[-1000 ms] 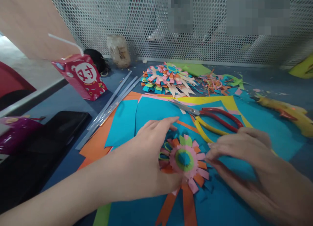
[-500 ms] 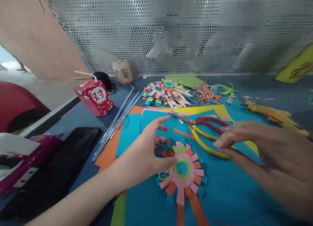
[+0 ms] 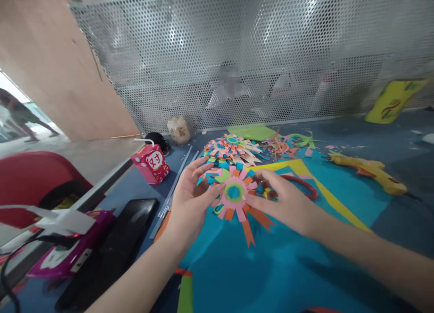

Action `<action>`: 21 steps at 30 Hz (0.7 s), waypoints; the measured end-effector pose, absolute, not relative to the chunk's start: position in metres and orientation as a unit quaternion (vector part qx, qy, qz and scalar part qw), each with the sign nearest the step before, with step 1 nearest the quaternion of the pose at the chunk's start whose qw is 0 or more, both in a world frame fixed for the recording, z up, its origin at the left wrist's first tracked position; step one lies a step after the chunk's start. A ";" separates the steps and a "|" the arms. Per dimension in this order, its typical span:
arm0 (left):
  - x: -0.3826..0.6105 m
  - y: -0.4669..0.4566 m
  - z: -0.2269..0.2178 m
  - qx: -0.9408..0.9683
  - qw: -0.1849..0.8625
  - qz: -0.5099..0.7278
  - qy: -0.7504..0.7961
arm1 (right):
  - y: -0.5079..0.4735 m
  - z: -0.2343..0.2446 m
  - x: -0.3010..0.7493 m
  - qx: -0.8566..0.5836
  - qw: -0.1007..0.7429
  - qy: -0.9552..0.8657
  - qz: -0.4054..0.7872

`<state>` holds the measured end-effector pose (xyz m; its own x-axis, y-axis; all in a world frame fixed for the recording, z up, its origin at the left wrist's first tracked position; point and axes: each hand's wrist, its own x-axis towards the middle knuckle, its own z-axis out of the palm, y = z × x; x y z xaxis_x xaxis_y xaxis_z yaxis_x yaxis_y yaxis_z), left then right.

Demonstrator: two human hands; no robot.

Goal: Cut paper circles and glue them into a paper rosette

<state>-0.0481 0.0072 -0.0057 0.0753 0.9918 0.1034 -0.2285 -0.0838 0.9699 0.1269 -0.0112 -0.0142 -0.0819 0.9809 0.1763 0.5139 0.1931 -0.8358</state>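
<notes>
A paper rosette (image 3: pixel 246 200) in pink, orange, blue and green, with two orange ribbon tails, is raised above blue paper sheets (image 3: pixel 237 268). My left hand (image 3: pixel 193 191) grips its left side, thumb on the front and fingers behind. On the right side, my right hand (image 3: pixel 278 195) pinches the rosette between thumb and fingers. Behind the right hand lie scissors (image 3: pixel 301 184); one red handle loop shows and the rest is mostly hidden. More finished rosettes (image 3: pixel 230 146) are heaped just beyond the hands.
A yellow glue gun (image 3: pixel 369 170) lies at the right, near a yellow packet (image 3: pixel 393 103). Paper scraps (image 3: pixel 285 146) lie at the back before a perforated metal screen (image 3: pixel 203 46). Left are glue sticks (image 3: pixel 176 186), a red drink carton (image 3: pixel 151 164), a black phone (image 3: pixel 111 249) and a purple power strip (image 3: pixel 74 254).
The rosette has been lifted off the blue paper and is now held in both hands. My right hand has moved left from over the scissors to the rosette. The camera view has shifted.
</notes>
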 end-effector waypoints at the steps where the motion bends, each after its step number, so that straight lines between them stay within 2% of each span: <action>1: -0.048 0.006 -0.006 0.489 0.548 0.556 0.390 | -0.013 -0.013 0.123 -0.555 0.394 -0.664 0.310; 11: -0.043 0.004 -0.015 0.546 0.536 0.553 0.329 | -0.012 -0.028 0.119 -0.543 0.416 -0.614 0.393; 21: -0.043 0.006 -0.016 0.525 0.539 0.557 0.351 | -0.015 -0.021 0.120 -0.555 0.406 -0.629 0.363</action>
